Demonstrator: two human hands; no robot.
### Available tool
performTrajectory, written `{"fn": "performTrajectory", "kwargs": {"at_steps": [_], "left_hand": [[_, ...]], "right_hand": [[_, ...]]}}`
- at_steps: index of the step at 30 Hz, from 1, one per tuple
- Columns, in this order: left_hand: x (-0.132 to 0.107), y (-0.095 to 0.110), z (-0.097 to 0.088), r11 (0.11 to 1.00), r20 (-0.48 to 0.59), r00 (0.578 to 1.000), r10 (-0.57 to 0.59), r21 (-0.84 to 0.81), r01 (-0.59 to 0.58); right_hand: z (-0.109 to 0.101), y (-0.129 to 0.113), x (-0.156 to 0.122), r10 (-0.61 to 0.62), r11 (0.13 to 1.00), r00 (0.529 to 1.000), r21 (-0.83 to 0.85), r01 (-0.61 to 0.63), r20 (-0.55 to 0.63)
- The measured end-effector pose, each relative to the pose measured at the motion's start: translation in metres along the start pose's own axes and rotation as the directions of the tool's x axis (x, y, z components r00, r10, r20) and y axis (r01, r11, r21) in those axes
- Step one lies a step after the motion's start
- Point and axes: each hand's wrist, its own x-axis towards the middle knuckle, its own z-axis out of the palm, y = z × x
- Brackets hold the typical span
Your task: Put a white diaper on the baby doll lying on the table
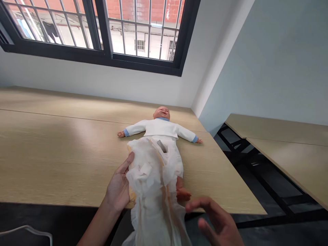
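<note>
White disposable diaper (151,181) draped across baby doll (161,127).

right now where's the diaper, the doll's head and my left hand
the diaper (150,191), head view, on its white padded middle
the doll's head (162,113), head view, on its middle
the left hand (118,186), head view, on its middle
</note>
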Motion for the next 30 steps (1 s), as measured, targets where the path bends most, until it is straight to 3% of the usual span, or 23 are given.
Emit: {"fn": "performTrajectory", "kwargs": {"at_steps": [1,3,7,11,15,17,19,21,23,27,30], "left_hand": [[0.0,-0.002,0.002,1.0,0.018,1.0,0.001,0.014,-0.001],[0.0,-0.004,0.006,0.999,0.054,0.999,0.0,0.043,-0.002],[0.001,-0.005,0.02,0.993,0.087,0.996,-0.025,0.117,0.014],[0.0,-0.006,0.032,0.979,-0.009,0.999,-0.048,0.2,0.049],[-0.011,-0.01,0.026,0.933,-0.066,0.986,0.154,0.339,-0.123],[-0.016,-0.016,0.017,0.841,-0.032,0.954,0.299,0.481,-0.248],[-0.018,-0.022,0.009,0.688,0.042,0.914,0.403,0.645,-0.332],[-0.015,-0.026,0.004,0.523,0.097,0.875,0.473,0.769,-0.368],[-0.008,-0.024,0.003,0.421,0.103,0.835,0.54,0.827,-0.374],[0.007,-0.004,0.0,0.327,0.065,0.697,0.714,0.849,-0.414],[0.011,0.015,-0.008,0.404,-0.011,0.632,0.775,0.777,-0.482]], "right_hand": [[0.007,0.0,0.003,0.008,1.0,0.993,0.021,-0.006,-0.121],[0.023,0.004,0.012,0.027,0.998,0.978,0.052,-0.017,-0.209],[0.056,0.011,0.032,0.074,0.98,0.982,0.194,-0.04,-0.173],[0.069,0.005,0.044,0.195,0.904,0.976,0.403,-0.142,-0.093],[0.062,-0.004,0.046,0.335,0.82,0.938,0.517,-0.245,-0.086],[0.06,-0.007,0.042,0.355,0.818,0.925,0.524,-0.238,-0.133],[0.061,-0.008,0.037,0.329,0.841,0.931,0.497,-0.214,-0.155],[0.063,-0.005,0.032,0.306,0.861,0.937,0.469,-0.196,-0.17],[0.063,0.0,0.028,0.32,0.863,0.927,0.464,-0.199,-0.196],[0.057,0.002,0.025,0.411,0.779,0.892,0.581,-0.236,-0.188],[0.053,-0.007,0.026,0.51,0.687,0.843,0.671,-0.28,-0.17]]}}
